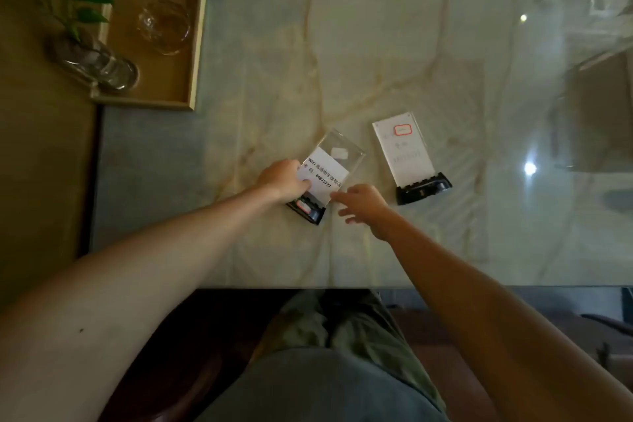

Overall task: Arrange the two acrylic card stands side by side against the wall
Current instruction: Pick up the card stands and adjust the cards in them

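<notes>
Head view: the left card stand (pixel 329 171) is clamped by the left hand (pixel 284 178); the right hand (pixel 363 204) hovers spread. Toppling is risked if it is dragged by the panel.

One head-worn wide-angle view looks steeply down and forward. It takes in the marble table (pixel 376 44) from its near edge.

Glossy marble table (pixel 342 44), clear acrylic card stands (pixel 337 161), wooden tray (pixel 197 44).

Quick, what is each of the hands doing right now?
Left hand: closed on the WiFi card stand, thumb on its front.
Right hand: open, fingers spread, holding nothing, beside that stand.
</notes>
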